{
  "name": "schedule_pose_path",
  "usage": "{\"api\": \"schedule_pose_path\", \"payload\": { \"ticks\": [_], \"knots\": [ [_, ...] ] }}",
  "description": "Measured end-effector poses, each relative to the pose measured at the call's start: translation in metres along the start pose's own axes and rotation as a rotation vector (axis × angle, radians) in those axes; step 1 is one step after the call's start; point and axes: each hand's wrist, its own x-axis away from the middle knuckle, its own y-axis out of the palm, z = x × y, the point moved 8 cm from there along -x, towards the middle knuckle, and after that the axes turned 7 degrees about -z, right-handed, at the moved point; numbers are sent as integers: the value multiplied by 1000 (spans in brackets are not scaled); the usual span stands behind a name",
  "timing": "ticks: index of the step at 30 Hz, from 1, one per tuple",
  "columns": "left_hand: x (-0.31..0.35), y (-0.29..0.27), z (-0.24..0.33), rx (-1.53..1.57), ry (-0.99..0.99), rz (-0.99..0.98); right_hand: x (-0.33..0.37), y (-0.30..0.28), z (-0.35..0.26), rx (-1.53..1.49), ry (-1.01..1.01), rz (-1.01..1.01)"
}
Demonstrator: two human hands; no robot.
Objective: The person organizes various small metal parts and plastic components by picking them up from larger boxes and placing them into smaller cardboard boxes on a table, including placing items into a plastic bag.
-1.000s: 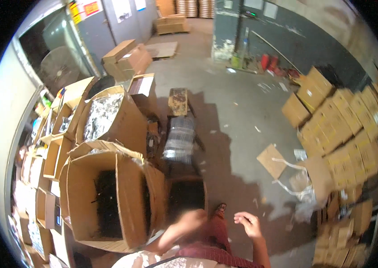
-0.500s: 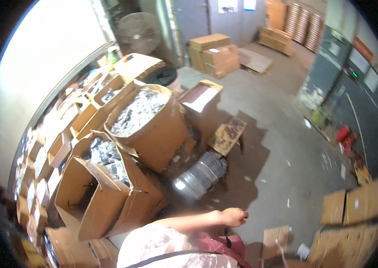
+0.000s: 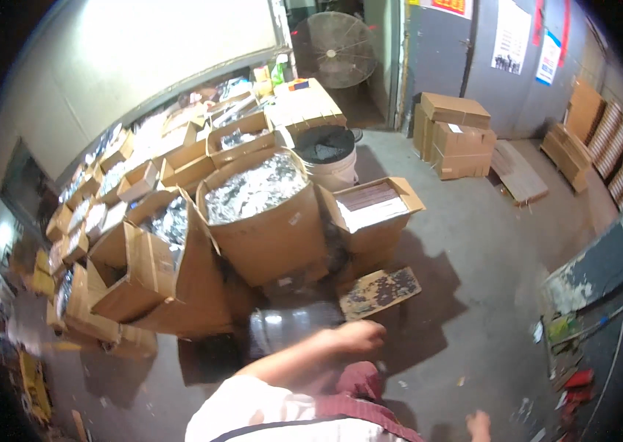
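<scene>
My left hand [image 3: 361,337] reaches across in front of my body, its fingers curled in a loose fist with nothing visible in them. Just beyond it stands a low stool [image 3: 391,289] with a worn, patchy top. Partly behind my left forearm lies a dark, shiny bundle in clear wrap [image 3: 293,324]. At the lower edge, my right hand [image 3: 478,425] is small and blurred, apart from any object; how its fingers are set is unclear. Ahead stands a large cardboard box [image 3: 274,254] filled with silvery plastic bags [image 3: 256,188].
An open carton [image 3: 378,236] holds dark stacked pieces and white paper. Behind it is a white bucket [image 3: 332,173] with black contents. Stacked cartons [image 3: 462,151] stand by the grey doors. A floor fan [image 3: 331,53] is at the back. Red items [image 3: 578,379] lie at right.
My view has swung left and up, so the boxes, fan and doors sit further right. My left hand now appears nearer the stool, and my right hand has come into view at the bottom.
</scene>
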Motion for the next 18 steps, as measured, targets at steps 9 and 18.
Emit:
{"api": "schedule_pose_path", "payload": {
  "ticks": [9, 18],
  "knots": [
    [-135, -174, -147, 278, -276, 698, -237, -234, -276, -197, -602, -42],
    [-356, -295, -293, 12, -628, 656, -413, -292, -319, -61, -681, -632]
  ]
}}
